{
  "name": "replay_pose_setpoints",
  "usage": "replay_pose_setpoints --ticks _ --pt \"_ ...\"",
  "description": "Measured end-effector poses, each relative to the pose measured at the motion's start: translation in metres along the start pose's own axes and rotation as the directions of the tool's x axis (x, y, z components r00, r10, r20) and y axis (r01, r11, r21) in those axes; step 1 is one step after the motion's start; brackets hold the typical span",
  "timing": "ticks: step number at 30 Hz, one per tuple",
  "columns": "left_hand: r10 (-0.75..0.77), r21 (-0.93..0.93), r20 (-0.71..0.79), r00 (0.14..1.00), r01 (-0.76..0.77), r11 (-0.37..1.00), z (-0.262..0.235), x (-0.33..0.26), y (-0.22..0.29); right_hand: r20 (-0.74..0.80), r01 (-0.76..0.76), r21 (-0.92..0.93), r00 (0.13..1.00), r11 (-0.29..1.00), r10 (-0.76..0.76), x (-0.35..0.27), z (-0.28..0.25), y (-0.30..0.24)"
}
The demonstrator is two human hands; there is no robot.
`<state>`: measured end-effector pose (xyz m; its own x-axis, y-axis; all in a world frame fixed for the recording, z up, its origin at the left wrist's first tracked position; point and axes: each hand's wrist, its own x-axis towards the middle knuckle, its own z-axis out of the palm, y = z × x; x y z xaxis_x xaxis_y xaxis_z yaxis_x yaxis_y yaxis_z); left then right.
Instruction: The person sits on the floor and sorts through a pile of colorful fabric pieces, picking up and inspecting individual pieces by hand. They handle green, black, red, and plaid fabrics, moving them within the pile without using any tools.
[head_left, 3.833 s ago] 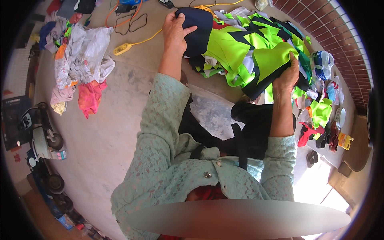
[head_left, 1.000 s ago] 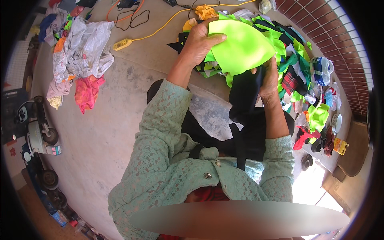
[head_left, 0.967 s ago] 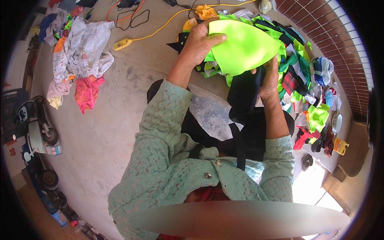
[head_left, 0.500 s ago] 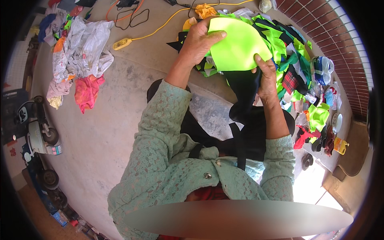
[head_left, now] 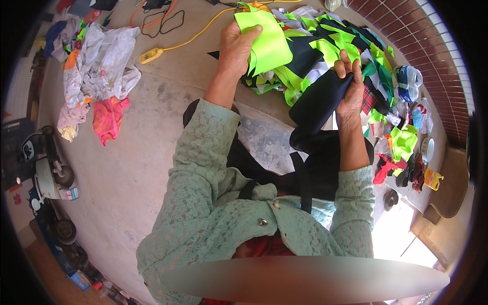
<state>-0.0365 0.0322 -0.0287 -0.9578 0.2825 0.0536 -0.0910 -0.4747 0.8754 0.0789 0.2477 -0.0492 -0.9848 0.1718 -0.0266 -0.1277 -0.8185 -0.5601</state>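
A neon yellow-green piece of fabric (head_left: 270, 50) is pinched at its left edge by my left hand (head_left: 237, 51), thumb on top. To the right, my right hand (head_left: 351, 94) grips a dark, nearly black piece of fabric (head_left: 319, 101) by its upper end, and the cloth hangs down towards my lap. Both hands are up in front of a heap of fabric scraps (head_left: 335, 38) in neon green, black, white and darker green. The two held pieces are apart from each other. My right palm is partly hidden by the dark cloth.
A yellow power strip (head_left: 151, 55) with its cord lies on the floor at the far left of the heap. Grey-white cloths (head_left: 109, 56) and a pink cloth (head_left: 109, 118) lie further left. A brown tiled wall (head_left: 422, 56) borders the right, near a plastic bag (head_left: 409, 84).
My left hand has moved left with the neon fabric. My right hand has let go of that fabric's lower corner and now holds the dark piece, higher and further right.
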Motion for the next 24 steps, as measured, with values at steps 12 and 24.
replay_pose_setpoints --ticks 12,24 --pt "-0.311 0.312 0.355 0.882 0.201 0.929 0.054 -0.046 -0.062 -0.311 0.079 -0.318 0.933 0.945 -0.183 0.001 0.005 0.027" --pt "-0.368 0.476 0.473 0.801 0.12 0.871 0.07 -0.034 -0.065 -0.236 0.002 -0.445 0.964 0.896 -0.119 -0.004 0.018 0.011"
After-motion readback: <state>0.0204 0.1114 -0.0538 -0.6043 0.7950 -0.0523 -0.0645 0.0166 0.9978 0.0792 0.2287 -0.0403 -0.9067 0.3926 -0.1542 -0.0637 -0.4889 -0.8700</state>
